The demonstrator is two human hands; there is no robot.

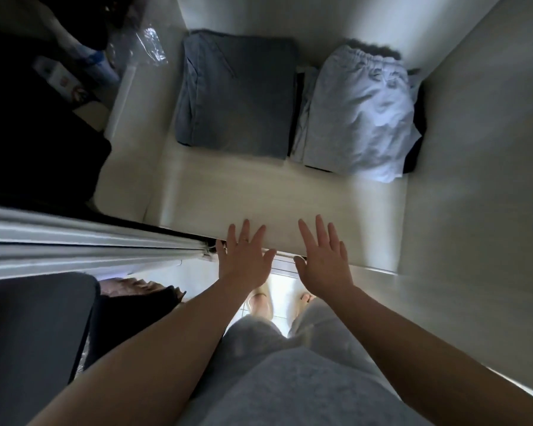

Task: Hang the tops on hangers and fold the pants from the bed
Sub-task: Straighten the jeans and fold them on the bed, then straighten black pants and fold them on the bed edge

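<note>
Along the left side, dark garments (28,139) are hanging beside the wardrobe's door frame (74,238), with a piece of clear plastic (150,41) showing at the back left. The pale shelf (259,192) is carrying two folded items, both sitting toward its back edge. The grey-blue pants (234,96) are lying at the back left, long axis running front to back. Just beside them, the pale blue pants (357,115) are occupying the back right corner with the drawstring waist facing the back wall, resting on something dark that cannot be identified. At the front edge, the left hand (245,256) is reaching out flat with fingers straight and spread, gripping nothing; whether it is touching the shelf cannot be told. The right hand (323,259) is mirroring it just to the right, equally spread and carrying nothing. Both stacks are lying well apart from the hands, straight ahead toward the back: the left hand is nearer the grey-blue pants, the right nearer the pale blue. Judging by this, two pairs are already stowed, and any further garment would have to come from the bed, which is not in view.
</note>
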